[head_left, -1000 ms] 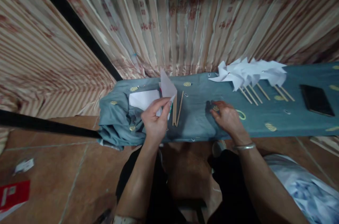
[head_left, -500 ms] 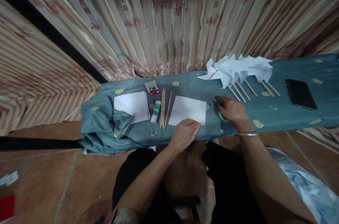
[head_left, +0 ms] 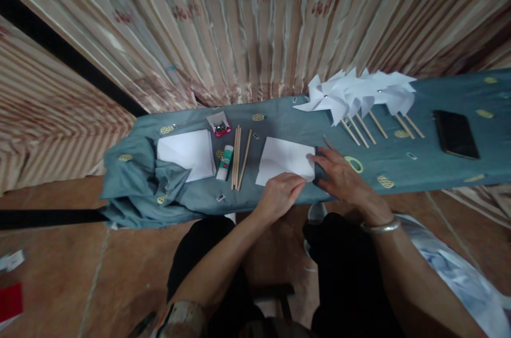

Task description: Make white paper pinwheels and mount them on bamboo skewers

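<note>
A white sheet of paper (head_left: 284,158) lies on the cloth-covered bench in front of me. My left hand (head_left: 281,194) is closed at its lower right corner, fingertips pinched on the paper's near edge. At the right edge of the sheet is my right hand (head_left: 337,173), its fingers spread; the tip of one finger touches the paper. Just beyond that hand lies a pair of scissors, with one pale green handle loop (head_left: 354,164) showing and the rest partly covered by the hand.
Left of the sheet are several wooden sticks (head_left: 236,159), a glue stick (head_left: 224,163), a small box of metal pins (head_left: 219,124) and a paper stack (head_left: 187,153) partly under bunched cloth (head_left: 139,173). Several paper pinwheels (head_left: 359,94) and a phone (head_left: 456,134) lie to the right.
My right hand has let go of the scissors and moved left to the sheet's right edge, its fingers spreading. My left hand stays at the near corner. The view has shifted slightly.
</note>
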Action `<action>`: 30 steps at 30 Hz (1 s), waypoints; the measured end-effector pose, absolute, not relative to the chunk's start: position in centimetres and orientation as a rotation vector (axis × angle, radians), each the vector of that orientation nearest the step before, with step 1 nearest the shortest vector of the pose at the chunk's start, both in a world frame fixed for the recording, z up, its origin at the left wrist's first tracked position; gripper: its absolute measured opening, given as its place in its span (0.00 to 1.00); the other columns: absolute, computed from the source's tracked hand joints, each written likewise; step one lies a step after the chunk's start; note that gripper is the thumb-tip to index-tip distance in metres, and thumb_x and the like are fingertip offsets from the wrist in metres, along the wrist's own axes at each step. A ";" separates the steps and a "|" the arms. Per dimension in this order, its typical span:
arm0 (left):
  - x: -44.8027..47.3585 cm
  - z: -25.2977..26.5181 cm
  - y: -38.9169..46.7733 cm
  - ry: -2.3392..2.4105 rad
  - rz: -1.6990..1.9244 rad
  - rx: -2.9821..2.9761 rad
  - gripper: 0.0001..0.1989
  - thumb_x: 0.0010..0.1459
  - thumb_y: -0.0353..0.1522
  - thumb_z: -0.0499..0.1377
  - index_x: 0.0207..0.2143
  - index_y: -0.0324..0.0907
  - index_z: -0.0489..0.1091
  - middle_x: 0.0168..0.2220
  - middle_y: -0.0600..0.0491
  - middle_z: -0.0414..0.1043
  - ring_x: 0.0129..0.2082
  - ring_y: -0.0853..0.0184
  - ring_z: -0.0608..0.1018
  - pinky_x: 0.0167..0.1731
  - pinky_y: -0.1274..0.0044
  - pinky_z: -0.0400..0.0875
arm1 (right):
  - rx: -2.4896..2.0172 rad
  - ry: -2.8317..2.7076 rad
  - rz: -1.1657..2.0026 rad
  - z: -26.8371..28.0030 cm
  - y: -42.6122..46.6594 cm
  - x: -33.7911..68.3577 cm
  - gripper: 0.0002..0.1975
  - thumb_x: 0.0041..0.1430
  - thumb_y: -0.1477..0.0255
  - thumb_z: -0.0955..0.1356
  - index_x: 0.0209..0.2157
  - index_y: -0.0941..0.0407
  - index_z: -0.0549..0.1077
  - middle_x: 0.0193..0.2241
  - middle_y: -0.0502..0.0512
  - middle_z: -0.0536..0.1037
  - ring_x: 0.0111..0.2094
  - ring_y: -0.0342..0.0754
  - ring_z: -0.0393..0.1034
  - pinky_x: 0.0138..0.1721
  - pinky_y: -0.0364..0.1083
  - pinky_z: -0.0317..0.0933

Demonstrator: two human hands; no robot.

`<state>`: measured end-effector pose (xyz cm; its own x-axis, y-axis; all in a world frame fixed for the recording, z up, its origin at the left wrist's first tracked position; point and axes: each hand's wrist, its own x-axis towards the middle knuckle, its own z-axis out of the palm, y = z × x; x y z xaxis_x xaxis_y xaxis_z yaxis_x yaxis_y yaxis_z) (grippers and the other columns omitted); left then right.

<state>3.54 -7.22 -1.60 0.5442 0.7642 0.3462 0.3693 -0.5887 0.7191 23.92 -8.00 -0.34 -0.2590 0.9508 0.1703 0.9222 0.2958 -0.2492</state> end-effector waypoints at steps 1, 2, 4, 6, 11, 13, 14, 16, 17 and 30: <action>3.4 -1.7 -7.2 0.915 0.890 2.171 0.09 0.63 0.30 0.55 0.39 0.40 0.76 0.39 0.49 0.80 0.40 0.65 0.80 0.43 0.74 0.75 | -1.682 -2.298 0.172 -0.3 -8.3 23.5 0.29 0.48 0.77 0.68 0.55 0.58 0.67 0.60 0.67 0.64 0.61 0.63 0.60 0.56 0.61 0.62; 3.4 -1.7 -7.1 0.920 0.897 2.140 0.09 0.63 0.30 0.55 0.39 0.40 0.76 0.39 0.49 0.80 0.40 0.65 0.80 0.43 0.74 0.75 | -1.654 -2.299 0.190 -0.2 -8.4 23.0 0.27 0.49 0.76 0.68 0.53 0.58 0.69 0.60 0.68 0.64 0.61 0.63 0.60 0.56 0.61 0.62; 3.1 -1.8 -7.0 0.929 0.903 2.084 0.09 0.63 0.30 0.55 0.39 0.41 0.76 0.39 0.49 0.80 0.40 0.66 0.80 0.44 0.74 0.75 | -1.577 -2.295 0.235 0.0 -8.6 22.1 0.17 0.52 0.77 0.67 0.45 0.58 0.73 0.58 0.68 0.68 0.60 0.62 0.63 0.56 0.60 0.62; 2.6 -1.7 -6.7 0.933 0.903 2.087 0.08 0.61 0.32 0.58 0.42 0.42 0.75 0.41 0.49 0.79 0.42 0.64 0.80 0.46 0.72 0.75 | -1.510 -2.263 0.279 0.1 -8.6 21.5 0.10 0.55 0.78 0.64 0.38 0.57 0.74 0.53 0.67 0.74 0.56 0.59 0.68 0.55 0.59 0.64; 0.0 -1.3 -5.3 1.029 0.830 2.309 0.21 0.49 0.34 0.69 0.47 0.40 0.74 0.48 0.43 0.77 0.56 0.51 0.71 0.55 0.57 0.67 | -1.518 -2.116 0.303 0.1 -8.0 22.4 0.09 0.58 0.77 0.63 0.38 0.55 0.74 0.45 0.63 0.79 0.50 0.55 0.74 0.52 0.56 0.67; -1.1 -1.4 -4.6 1.118 0.776 2.350 0.18 0.51 0.29 0.66 0.47 0.42 0.74 0.49 0.44 0.76 0.57 0.52 0.71 0.56 0.54 0.65 | -1.553 -2.086 0.306 0.0 -7.8 23.1 0.09 0.58 0.76 0.63 0.37 0.55 0.74 0.45 0.62 0.79 0.50 0.55 0.74 0.52 0.56 0.67; -1.6 -1.5 -4.3 1.142 0.765 2.362 0.17 0.52 0.26 0.64 0.46 0.42 0.75 0.49 0.45 0.76 0.56 0.53 0.71 0.56 0.55 0.65 | -1.572 -2.083 0.301 0.0 -7.8 23.5 0.09 0.57 0.77 0.63 0.37 0.55 0.74 0.45 0.62 0.80 0.50 0.55 0.74 0.52 0.56 0.67; -2.3 -1.8 -3.9 1.134 0.778 2.381 0.14 0.54 0.22 0.61 0.42 0.43 0.77 0.47 0.46 0.77 0.53 0.56 0.74 0.55 0.57 0.68 | -1.598 -2.097 0.279 -0.3 -7.7 23.9 0.11 0.55 0.79 0.63 0.36 0.55 0.74 0.45 0.62 0.80 0.49 0.55 0.74 0.51 0.56 0.67; -2.5 -1.9 -3.9 1.118 0.801 2.391 0.13 0.54 0.22 0.60 0.40 0.43 0.77 0.45 0.47 0.78 0.53 0.57 0.75 0.54 0.57 0.69 | -1.603 -2.110 0.267 -0.4 -7.8 24.1 0.12 0.53 0.80 0.63 0.37 0.55 0.74 0.46 0.62 0.79 0.50 0.55 0.74 0.51 0.56 0.67; -2.0 -1.1 -5.6 1.010 0.900 2.471 0.09 0.63 0.29 0.55 0.40 0.40 0.75 0.39 0.46 0.79 0.44 0.62 0.79 0.51 0.63 0.71 | -1.673 -2.179 0.168 1.1 -8.3 23.2 0.17 0.56 0.73 0.68 0.48 0.58 0.74 0.53 0.65 0.74 0.55 0.61 0.69 0.55 0.61 0.62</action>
